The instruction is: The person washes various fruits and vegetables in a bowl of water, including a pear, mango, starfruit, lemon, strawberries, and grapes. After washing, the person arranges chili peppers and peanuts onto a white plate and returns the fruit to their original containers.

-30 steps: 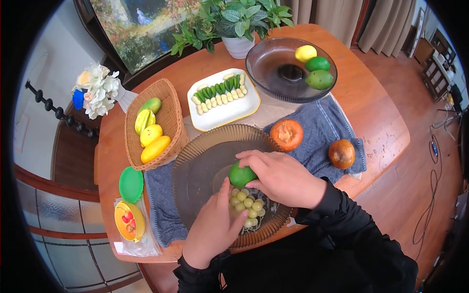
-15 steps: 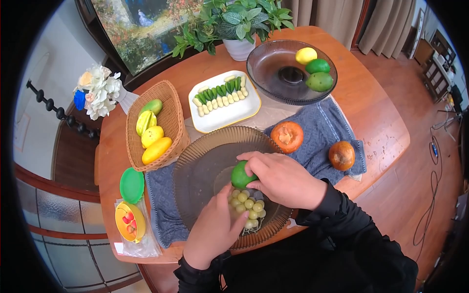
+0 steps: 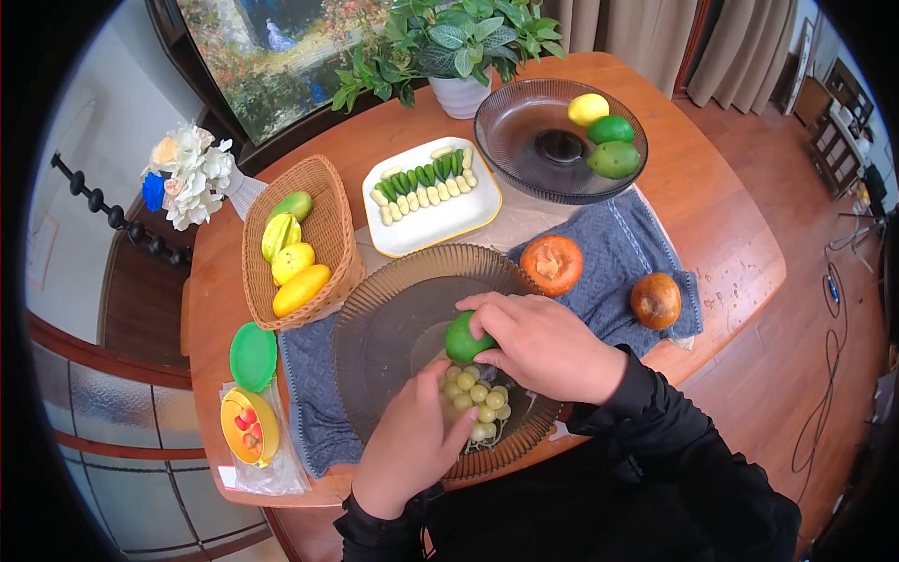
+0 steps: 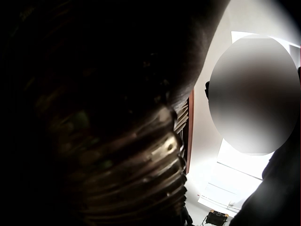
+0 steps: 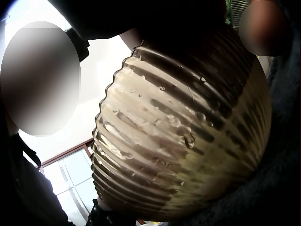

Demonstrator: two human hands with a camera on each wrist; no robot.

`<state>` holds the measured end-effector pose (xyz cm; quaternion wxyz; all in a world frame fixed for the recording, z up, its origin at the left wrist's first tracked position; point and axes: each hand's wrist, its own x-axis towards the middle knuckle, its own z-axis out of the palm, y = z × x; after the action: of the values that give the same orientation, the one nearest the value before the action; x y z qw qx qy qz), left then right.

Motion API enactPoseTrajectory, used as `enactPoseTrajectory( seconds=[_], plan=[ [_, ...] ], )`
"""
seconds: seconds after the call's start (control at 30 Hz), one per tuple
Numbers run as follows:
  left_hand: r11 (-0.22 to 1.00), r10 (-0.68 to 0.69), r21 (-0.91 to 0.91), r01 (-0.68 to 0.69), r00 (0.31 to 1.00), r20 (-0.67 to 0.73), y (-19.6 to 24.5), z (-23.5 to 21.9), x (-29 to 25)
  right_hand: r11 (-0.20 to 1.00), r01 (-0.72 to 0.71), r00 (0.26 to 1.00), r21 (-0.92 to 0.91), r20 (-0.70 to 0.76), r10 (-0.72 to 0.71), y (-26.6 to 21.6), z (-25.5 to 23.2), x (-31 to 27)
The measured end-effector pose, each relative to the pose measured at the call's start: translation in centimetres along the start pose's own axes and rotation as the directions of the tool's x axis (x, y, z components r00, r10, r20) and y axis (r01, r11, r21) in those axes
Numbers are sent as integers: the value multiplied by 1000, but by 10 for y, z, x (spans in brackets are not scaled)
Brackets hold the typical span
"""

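My right hand [image 3: 552, 345] grips a smooth green lime [image 3: 463, 339], its fingers curled over the top and the thumb along the lower side. The lime is held over a large ribbed smoky glass bowl [image 3: 384, 328]. Below it, a bunch of pale green grapes [image 3: 483, 398] sits in the bowl. Beside the grapes is my left hand [image 3: 405, 450], fairly straight fingers reaching toward the lime and thumb along the bunch. In the right wrist view, droplets dot the bowl's ribbed wall [image 5: 155, 122]. The left wrist view is mostly dark, with ribbed glass [image 4: 141, 174] low down.
Left stands a wicker basket [image 3: 351, 272] of yellow and green fruit, with a green lid [image 3: 253, 356] and yellow cup [image 3: 268, 450] nearer. Behind are a white tray [image 3: 449, 217] and a dark glass bowl [image 3: 510, 126] with fruits. Two reddish fruits [image 3: 551, 265] rest on a blue towel [image 3: 609, 244].
The view has shifted slightly. My right hand's fingers have moved a little on the lime, showing more of its side. The left hand stays by the grapes.
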<state>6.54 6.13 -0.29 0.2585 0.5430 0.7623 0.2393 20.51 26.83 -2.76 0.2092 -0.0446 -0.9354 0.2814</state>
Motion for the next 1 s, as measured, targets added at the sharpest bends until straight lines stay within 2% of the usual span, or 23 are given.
enactPoseTrajectory(
  seconds=[0.07,0.13,0.53,1.0],
  plan=[
    [1000,-15,17,14,999,36,0,1,0,1000,-7,1000,4,-2,7,-1,-1,0],
    [998,37,-52,-41,997,-70,-1,5,0,1000,-14,1000,8,-4,14,-2,-2,1],
    [1000,11,-7,-11,1000,-8,6,-3,2,1000,14,1000,-21,-23,-14,0,1,1],
    [999,41,4,-40,999,-28,5,-1,1,1000,-8,1000,-13,-2,8,-4,-3,1]
  ],
)
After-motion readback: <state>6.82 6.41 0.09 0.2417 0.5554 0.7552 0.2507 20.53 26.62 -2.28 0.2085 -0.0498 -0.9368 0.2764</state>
